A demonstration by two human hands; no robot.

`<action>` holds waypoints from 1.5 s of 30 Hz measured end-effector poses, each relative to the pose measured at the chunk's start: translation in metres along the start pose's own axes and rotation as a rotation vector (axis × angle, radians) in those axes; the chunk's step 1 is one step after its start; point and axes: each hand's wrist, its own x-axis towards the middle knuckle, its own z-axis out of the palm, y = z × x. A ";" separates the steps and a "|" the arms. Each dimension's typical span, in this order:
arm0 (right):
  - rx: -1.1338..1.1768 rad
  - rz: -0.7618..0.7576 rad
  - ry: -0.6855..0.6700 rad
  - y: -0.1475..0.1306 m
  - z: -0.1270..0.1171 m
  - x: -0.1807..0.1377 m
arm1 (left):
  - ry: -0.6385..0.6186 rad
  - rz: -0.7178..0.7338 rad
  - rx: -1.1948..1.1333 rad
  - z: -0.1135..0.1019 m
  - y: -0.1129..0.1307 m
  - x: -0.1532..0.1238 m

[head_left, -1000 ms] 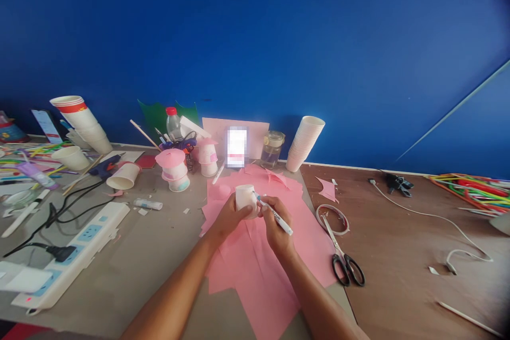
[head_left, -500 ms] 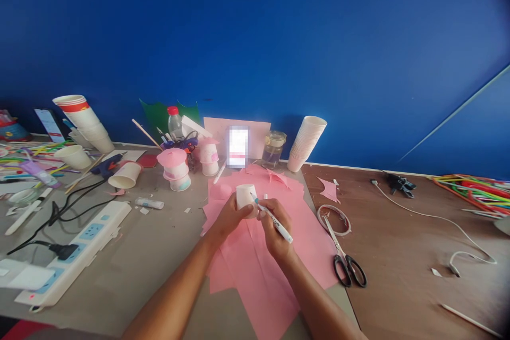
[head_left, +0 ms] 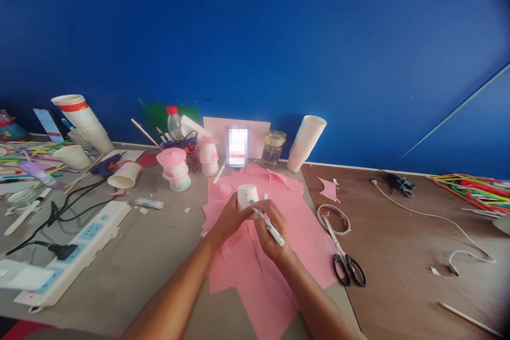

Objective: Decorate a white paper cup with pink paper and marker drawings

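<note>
Head view: you mark a cup over the pink paper.
Your left hand (head_left: 231,218) clasps the white paper cup (head_left: 247,195); your right hand (head_left: 271,228) pinches a marker (head_left: 266,220), tip touching the cup, mid-table over pink paper sheets (head_left: 306,234).

Scissors (head_left: 348,265) beside tape ring (head_left: 333,219), cup stack (head_left: 306,142).

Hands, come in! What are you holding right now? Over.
Left hand grips white paper cup. Right hand holds marker, tip at cup. Pink paper underneath, scissors off right.
</note>
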 end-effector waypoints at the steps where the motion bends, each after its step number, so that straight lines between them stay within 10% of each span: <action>1: -0.005 0.002 0.000 0.000 0.000 0.000 | 0.000 0.001 0.003 0.000 0.000 0.000; 45: 0.057 0.402 0.164 0.011 -0.002 0.000 | -0.071 0.028 -0.196 -0.003 -0.006 0.005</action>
